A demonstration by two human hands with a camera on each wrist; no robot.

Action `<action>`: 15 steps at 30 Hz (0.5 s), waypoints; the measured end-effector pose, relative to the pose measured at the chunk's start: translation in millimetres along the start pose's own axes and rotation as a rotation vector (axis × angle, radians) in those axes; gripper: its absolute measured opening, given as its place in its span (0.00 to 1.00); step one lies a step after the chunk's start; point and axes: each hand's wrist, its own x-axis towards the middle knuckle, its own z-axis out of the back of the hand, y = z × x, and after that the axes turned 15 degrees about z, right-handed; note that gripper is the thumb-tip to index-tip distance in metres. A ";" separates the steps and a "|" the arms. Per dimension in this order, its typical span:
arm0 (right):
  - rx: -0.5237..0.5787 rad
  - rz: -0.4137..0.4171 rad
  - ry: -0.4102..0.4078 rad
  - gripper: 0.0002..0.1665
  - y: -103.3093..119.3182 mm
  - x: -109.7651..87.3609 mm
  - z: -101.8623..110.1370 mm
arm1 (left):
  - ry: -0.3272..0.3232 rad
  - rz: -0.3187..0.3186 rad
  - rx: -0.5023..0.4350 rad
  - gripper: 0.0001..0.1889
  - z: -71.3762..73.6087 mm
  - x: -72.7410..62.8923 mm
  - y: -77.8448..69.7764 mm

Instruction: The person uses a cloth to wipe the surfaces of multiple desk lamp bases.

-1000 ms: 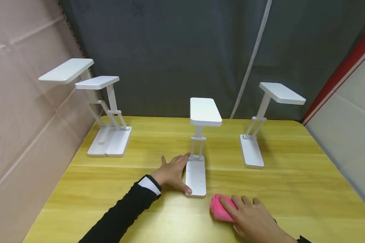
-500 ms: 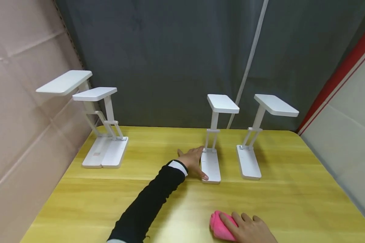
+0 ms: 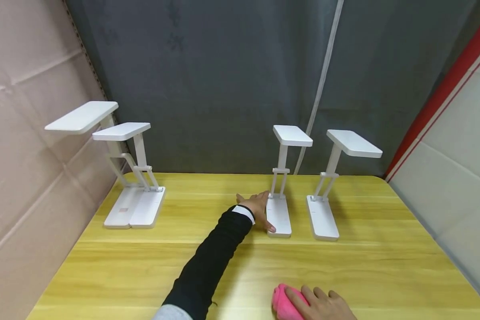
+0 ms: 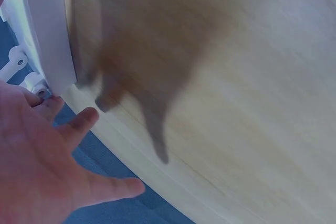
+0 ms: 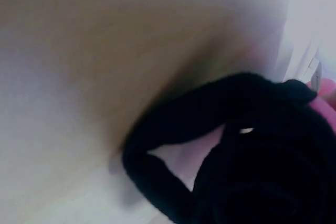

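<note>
Right of the table's middle stands a white folding desk lamp (image 3: 278, 218), its flat head raised on a hinged arm. My left hand (image 3: 257, 208) lies along the left side of its base, thumb at the front corner and a finger by the hinge. In the left wrist view the fingers of the left hand (image 4: 31, 156) are spread and straight beside the white base (image 4: 50, 30). At the near edge my right hand (image 3: 324, 306) holds a folded pink cloth (image 3: 285, 305). A dark band hides most of that hand in the right wrist view, where some pink cloth (image 5: 326, 111) shows.
A similar white lamp (image 3: 323, 218) stands just to the right, a narrow gap away. Two more lamps, a front one (image 3: 147, 209) and a taller one (image 3: 119, 209), stand side by side at far left on the wooden table (image 3: 104, 275). Grey curtain (image 3: 208, 89) hangs behind.
My left hand has slid the middle lamp away from me and to the right, nearer the right-hand lamp. My right hand stays on the pink cloth. The head view has shifted slightly.
</note>
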 end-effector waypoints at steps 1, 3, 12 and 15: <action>0.005 0.004 0.005 0.45 -1.4 1.5 -0.5 | -0.011 0.008 0.009 0.64 -1.1 2.4 2.0; -0.003 0.015 -0.011 0.45 -4.6 3.2 -2.3 | -0.041 0.012 0.044 0.65 -5.6 7.7 5.3; -0.042 0.015 -0.088 0.46 -17.6 -1.2 -5.4 | -0.163 -0.143 -0.079 0.52 -11.4 7.9 53.5; -0.049 -0.021 -0.129 0.46 -18.1 -6.6 -5.9 | -0.168 -0.130 -0.176 0.45 -3.0 -1.5 108.4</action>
